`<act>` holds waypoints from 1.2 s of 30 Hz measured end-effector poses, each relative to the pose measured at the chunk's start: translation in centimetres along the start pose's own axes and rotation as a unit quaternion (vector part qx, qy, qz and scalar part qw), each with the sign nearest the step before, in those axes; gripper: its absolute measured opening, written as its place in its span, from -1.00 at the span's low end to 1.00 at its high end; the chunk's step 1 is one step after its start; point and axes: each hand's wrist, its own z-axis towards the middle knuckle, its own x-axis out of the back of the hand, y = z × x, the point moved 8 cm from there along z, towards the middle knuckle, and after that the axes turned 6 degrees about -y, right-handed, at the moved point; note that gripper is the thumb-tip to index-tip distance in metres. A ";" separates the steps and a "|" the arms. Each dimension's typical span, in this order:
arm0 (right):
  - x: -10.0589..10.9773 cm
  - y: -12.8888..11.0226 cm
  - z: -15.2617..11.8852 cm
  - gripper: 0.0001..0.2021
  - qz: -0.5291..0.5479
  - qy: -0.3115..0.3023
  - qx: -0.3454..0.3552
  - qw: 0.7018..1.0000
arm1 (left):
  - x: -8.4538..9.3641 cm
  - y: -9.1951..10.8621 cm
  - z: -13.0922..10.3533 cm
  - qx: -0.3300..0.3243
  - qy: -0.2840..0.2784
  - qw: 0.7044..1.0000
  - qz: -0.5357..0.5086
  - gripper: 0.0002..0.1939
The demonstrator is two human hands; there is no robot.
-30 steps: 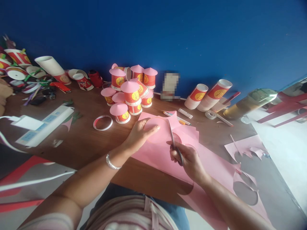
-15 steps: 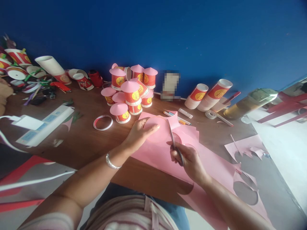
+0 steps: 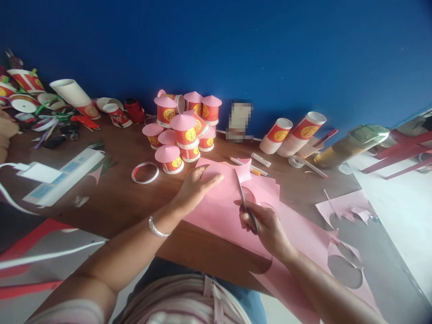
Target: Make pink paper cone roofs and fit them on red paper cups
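pink paper piece (image 3: 224,182) above the pink sheet (image 3: 222,220) on the surface (image 3: 209,247) | left grip (image 3: 194,189) pinching the piece's edge, presumably steadying it against the blades | right grip (image 3: 265,225) wrapped round the scissors (image 3: 242,194), tips kept forward, probably for control

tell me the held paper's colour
The paper is pink, best seen in the head view.
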 end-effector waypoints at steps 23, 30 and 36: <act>-0.2 0.8 -0.2 -0.62 0.035 -0.006 -0.005 0.999 | 0.5 -0.1 0.2 -0.030 0.015 0.999 0.027 -0.64; -0.2 0.5 -0.4 -0.64 0.040 -0.008 0.000 0.999 | 0.7 1.1 0.0 -0.047 0.037 0.995 0.079 -0.67; -0.3 0.6 -0.4 -0.64 0.044 -0.007 0.002 0.999 | 0.7 0.4 0.0 -0.036 0.039 0.998 0.038 -0.63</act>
